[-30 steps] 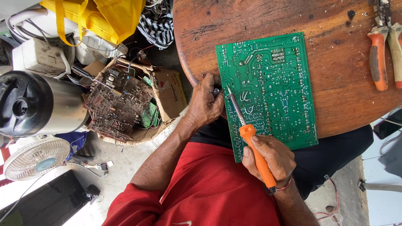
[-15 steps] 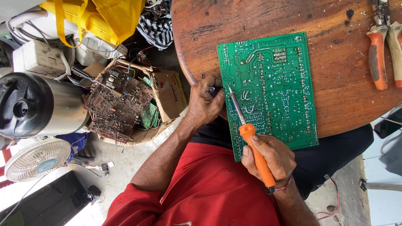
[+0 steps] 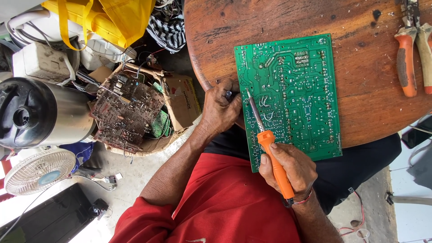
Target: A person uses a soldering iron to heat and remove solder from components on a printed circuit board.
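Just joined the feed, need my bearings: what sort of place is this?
Probably an informal electronics repair spot: a soldering iron over a green circuit board on a round wooden table, a box of scrap boards alongside.

The green circuit board (image 3: 292,90) lay solder side up, silver joints and pale traces showing, its upper part flat on the round wooden bench (image 3: 270,22) and its lower edge jutting past the rim. The soldering iron (image 3: 267,144), with an orange handle and thin metal shaft, slanted across the board's left side, tip near the left edge.
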